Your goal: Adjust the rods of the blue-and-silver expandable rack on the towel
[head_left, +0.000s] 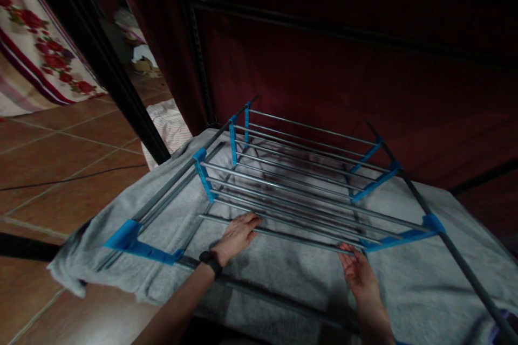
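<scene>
A slim grey metal rod [297, 237] lies crosswise between my hands. My left hand [238, 234], with a dark watch [210, 262] on its wrist, is closed around the rod left of its middle. The rod's left end sticks out past that hand. Near the right end, my right hand [358, 272] pinches the rod with its fingertips. Beyond both hands stands a rack of grey metal tubes [170, 191] with blue plastic brackets [204, 175]. Several thin bars [283, 188] span its brackets. Nearest me on the left, a blue bracket [141, 245] has no bar between me and its upper part.
Under the rack is a grey blanket [162, 226] over a bed-like surface. Dark metal posts [117, 86] and a dark red curtain [303, 81] border it. A floral cloth [48, 48] hangs at the left above a tiled floor [52, 156], where a black cable [76, 178] runs.
</scene>
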A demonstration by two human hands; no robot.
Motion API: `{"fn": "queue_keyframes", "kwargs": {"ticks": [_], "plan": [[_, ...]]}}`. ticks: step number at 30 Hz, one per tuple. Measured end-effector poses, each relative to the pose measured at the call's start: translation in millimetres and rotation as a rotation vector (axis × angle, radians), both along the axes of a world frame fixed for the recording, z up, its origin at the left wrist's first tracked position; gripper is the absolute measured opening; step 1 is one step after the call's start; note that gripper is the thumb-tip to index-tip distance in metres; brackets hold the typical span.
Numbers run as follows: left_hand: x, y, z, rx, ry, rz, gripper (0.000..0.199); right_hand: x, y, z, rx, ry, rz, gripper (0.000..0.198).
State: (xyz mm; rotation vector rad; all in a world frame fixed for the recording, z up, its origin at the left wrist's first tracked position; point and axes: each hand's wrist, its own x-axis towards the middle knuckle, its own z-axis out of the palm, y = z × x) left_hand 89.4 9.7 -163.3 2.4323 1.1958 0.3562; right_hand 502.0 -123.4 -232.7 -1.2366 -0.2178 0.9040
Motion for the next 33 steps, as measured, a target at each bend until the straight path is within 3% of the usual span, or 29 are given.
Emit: {"fn": "queue_keyframes", "kwargs": {"ticks": [15, 33], "plan": [[5, -2, -4.6, 0.114, 0.065, -0.005, 0.040, -6, 3, 9, 0.011, 0.186, -0.017, 0.015], [15, -5, 3.7, 0.186, 0.115, 0.017, 0.044, -24, 5, 26, 0.101, 0.221, -0.006, 0.016]]}}
